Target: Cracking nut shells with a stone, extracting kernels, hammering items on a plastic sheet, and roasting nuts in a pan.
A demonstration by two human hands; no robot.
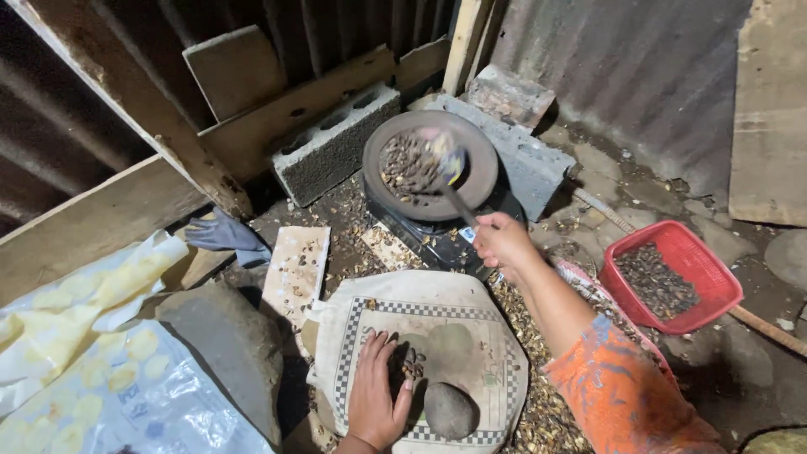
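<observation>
Fingers of the right hand point(502, 241) curl around a blurred long-handled metal spoon point(450, 172), stirring dark nuts in the round black pan point(471, 181); shallow strokes would keep them in. Left hand point(374, 395), fingers pressed together, rests flat on the checkered cloth point(471, 336) beside a round stone point(450, 410). Shell-littered dirt floor point(555, 420), corrugated walls point(622, 67).

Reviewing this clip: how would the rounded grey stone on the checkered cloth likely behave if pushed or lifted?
The stone looks dense, so probably heavy for its size. Its rounded shape could let it rock or roll, though the soft cloth beneath likely damps that. Its surface looks matt, so probably not slippery. The left hand rests beside it.
</observation>
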